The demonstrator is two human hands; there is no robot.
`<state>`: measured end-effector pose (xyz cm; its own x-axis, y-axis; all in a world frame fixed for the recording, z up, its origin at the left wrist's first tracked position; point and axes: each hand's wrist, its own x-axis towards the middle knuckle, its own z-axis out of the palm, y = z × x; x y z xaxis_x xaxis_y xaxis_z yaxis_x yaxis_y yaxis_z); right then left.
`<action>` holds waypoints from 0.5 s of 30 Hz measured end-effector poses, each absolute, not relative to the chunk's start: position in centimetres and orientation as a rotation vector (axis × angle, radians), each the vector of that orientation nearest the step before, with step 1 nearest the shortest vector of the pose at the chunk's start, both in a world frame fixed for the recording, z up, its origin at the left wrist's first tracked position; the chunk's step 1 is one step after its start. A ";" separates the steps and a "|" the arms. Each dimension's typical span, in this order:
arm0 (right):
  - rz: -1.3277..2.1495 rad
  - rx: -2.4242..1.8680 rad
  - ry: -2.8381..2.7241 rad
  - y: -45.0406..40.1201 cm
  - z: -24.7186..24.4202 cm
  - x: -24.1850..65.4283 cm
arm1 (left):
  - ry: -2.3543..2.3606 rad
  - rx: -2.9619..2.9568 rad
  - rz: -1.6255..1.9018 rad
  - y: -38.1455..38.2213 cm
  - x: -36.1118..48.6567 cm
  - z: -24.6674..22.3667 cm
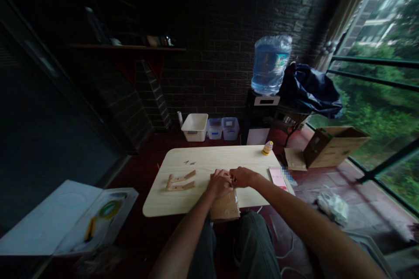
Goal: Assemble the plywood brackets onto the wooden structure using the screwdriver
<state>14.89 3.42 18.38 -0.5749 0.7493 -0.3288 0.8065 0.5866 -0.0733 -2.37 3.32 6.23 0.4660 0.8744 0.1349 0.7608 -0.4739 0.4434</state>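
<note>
Near the front edge of the light wooden table (203, 154), a brown cardboard box (225, 207) wrapped in shiny tape juts toward my knees. My left hand (220, 184) presses on its far end with bent fingers, seeming to grip it. Beside it, my right hand (242, 177) is closed in a fist. A small yellowish-dark thing shows at its fingers, too small to name. The two hands meet above the box and hide its far end. To the left lies a U-shaped wooden frame (180, 188) with holes. Beyond it are small dark pieces (192, 163), perhaps screws.
A yellow-capped bottle (267, 148) and a pink-and-white booklet (278, 177) lie on the table's right side. Plastic bins (195, 134) and a water dispenser (262, 109) stand behind. An open case (113, 237) with tools is at left, a cardboard carton (334, 150) at right.
</note>
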 end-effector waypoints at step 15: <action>-0.200 1.263 2.580 2.9 18.2 15.0 | 1.357 2.365 0.591 3.0 -2.6 6.2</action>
<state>15.02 2.94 18.23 -0.5878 0.7546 -0.2917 0.7905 0.6124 -0.0087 -2.59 2.97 6.18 0.4543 0.8724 0.1806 0.7262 -0.4801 0.4921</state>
